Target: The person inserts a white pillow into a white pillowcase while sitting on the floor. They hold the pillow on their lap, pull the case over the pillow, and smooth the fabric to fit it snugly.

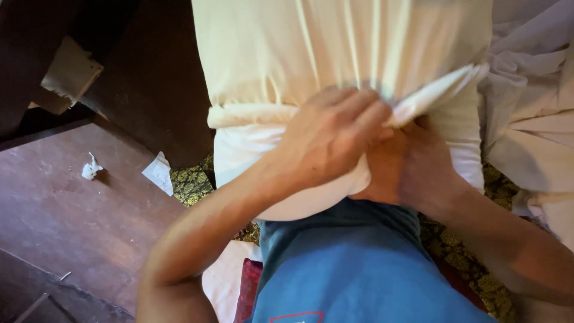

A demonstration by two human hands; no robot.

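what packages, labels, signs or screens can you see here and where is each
printed mark on the blue shirt: bottom edge of the view, a small box outlined in red, cut off by the frame
torn paper scrap: on the floor left of the pillow, white, blank as far as it shows
no packages, signs or screens in view

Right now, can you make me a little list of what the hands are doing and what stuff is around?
left hand: on top, gripping the open edge of the cream pillowcase
right hand: underneath, pressed against the white pillow
pillow: partly inside the pillowcase, white end sticking out
person: blue shirt
floor: dark wood, with a crumpled paper scrap
right side: rumpled white sheets
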